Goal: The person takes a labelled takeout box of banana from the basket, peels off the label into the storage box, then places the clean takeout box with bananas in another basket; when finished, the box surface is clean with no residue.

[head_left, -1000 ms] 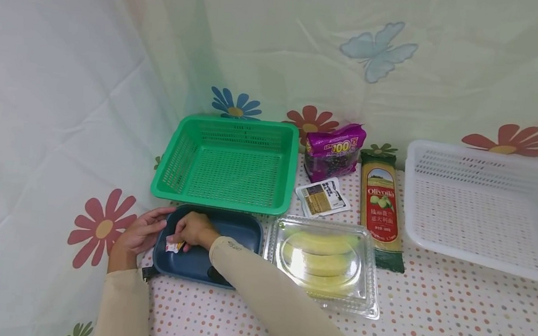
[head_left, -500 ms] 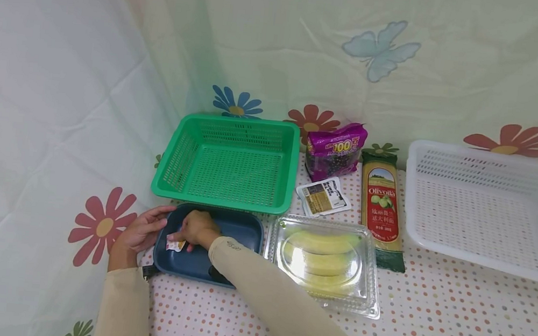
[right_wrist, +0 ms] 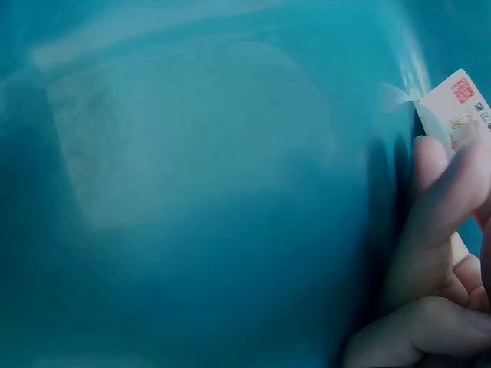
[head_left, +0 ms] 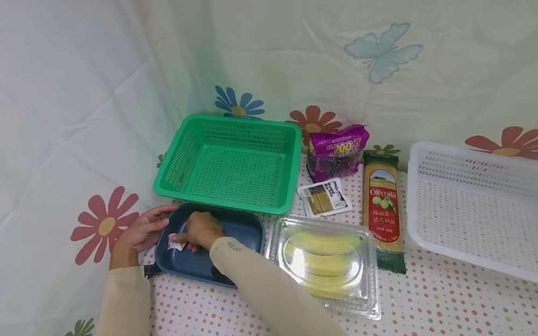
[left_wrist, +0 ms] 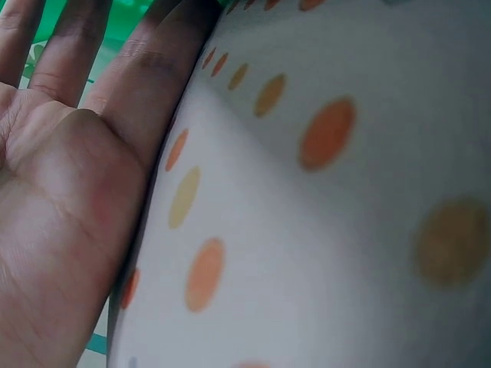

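Observation:
A dark blue tray (head_left: 236,230) lies in front of the green basket. Inside its left half, my right hand (head_left: 203,229) pinches a small white printed card (head_left: 176,242) between thumb and curled fingers. In the right wrist view the card (right_wrist: 453,100) carries a red seal mark and lettering, with a clear film flap at its corner; the fingers (right_wrist: 433,215) cover its lower part. My left hand (head_left: 142,229) rests along the tray's outer left rim. Its fingers are extended, and the left wrist view has the open palm (left_wrist: 61,169) beside the dotted cloth (left_wrist: 253,176).
A green basket (head_left: 165,189) stands behind the tray. To the right are a clear box of bananas (head_left: 328,260), a small foil pouch (head_left: 324,197), a purple bag (head_left: 337,153), a spaghetti pack (head_left: 383,211) and a white basket (head_left: 411,203). Hanging fabric (head_left: 60,115) borders the left and back.
My right hand has shifted slightly to the right over the tray, with the card staying nearly in place. My left hand keeps its position at the tray's left rim.

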The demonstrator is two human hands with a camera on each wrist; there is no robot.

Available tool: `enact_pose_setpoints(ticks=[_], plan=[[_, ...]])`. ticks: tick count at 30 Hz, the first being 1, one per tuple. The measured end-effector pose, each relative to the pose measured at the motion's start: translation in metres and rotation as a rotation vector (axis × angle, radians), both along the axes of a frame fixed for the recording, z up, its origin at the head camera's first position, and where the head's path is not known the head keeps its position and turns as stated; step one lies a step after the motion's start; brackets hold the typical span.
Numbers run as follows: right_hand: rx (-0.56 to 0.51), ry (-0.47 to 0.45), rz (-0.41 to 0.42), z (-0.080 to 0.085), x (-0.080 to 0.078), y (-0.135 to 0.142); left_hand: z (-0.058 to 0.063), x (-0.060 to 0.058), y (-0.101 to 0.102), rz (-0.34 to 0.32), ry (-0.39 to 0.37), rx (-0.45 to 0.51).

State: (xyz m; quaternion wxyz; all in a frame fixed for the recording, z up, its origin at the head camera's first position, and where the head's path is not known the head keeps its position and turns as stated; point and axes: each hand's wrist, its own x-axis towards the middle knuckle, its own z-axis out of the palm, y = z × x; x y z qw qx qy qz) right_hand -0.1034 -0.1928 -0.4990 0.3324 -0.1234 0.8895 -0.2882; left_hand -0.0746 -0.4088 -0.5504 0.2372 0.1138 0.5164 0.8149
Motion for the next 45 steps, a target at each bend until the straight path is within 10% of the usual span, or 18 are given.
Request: enact_pose_setpoints(ticks=[24,45], plan=[[-0.021,0.162,0.431,0.054,0.003,0.052,0.002,0.005,0.0,0.033,0.024,-0.075],[-0.303,0.181,0.425,0.092,-0.004,0.201,0.107,0.03,0.045,0.287,0.045,-1.163]])
